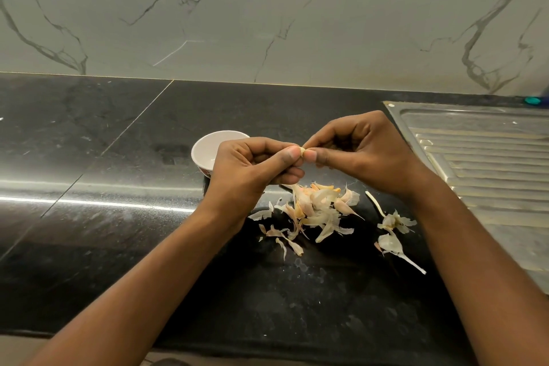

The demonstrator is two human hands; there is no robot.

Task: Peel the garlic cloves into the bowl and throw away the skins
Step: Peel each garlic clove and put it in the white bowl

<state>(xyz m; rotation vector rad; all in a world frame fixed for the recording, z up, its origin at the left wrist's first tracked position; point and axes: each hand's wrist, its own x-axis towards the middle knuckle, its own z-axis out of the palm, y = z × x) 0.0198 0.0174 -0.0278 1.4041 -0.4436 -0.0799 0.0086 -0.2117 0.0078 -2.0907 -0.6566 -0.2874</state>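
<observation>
A small garlic clove (302, 151) is pinched between the fingertips of both hands above the black counter. My left hand (252, 169) grips it from the left with thumb and curled fingers. My right hand (362, 148) pinches it from the right. A small white bowl (205, 148) stands just behind my left hand, partly hidden by it; I cannot see what lies inside. A pile of pale garlic skins (315, 211) lies on the counter below the hands. More skins and a thin stem (392, 232) lie to its right.
The black stone counter (118, 157) runs left and toward me. A steel sink drainboard (481, 163) with ridges fills the right side. A marbled wall (267, 15) rises behind. A small teal object (532, 100) sits at the far right edge.
</observation>
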